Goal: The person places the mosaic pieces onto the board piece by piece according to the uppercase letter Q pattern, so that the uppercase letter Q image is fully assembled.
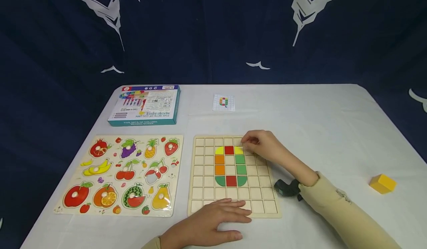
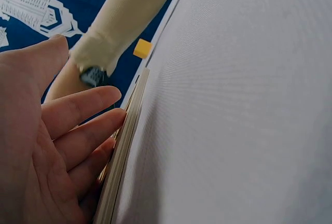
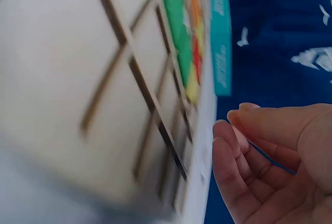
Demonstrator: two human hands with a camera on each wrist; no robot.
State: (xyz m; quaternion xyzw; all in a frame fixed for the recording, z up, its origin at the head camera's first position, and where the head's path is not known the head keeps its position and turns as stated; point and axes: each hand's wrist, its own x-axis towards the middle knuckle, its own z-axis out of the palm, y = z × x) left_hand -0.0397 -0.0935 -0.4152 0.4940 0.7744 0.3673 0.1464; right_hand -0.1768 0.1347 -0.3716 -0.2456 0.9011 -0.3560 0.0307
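A wooden grid board (image 1: 254,193) lies on the table with coloured tiles forming a ring. At its top, a red square (image 1: 229,150) sits between two yellow rounded-corner tiles (image 1: 219,150). Orange squares (image 1: 219,160) line the left side and green squares (image 1: 240,159) the right. Green rounded corners (image 1: 220,181) flank a lower red square (image 1: 231,181). My right hand (image 1: 263,145) hovers beside the right yellow tile, fingers loosely bent; nothing shows between thumb and fingertips in the right wrist view. Across the board's near edge rests my left hand (image 1: 213,221), fingers spread.
Behind the board lies a small pattern card (image 1: 224,108) with a similar coloured ring. A fruit puzzle board (image 1: 113,149) is on the left, a flat teal-edged box (image 1: 146,112) behind it. A yellow block (image 1: 382,184) stands far right. A dark wrist device (image 1: 286,188) sits at the right cuff.
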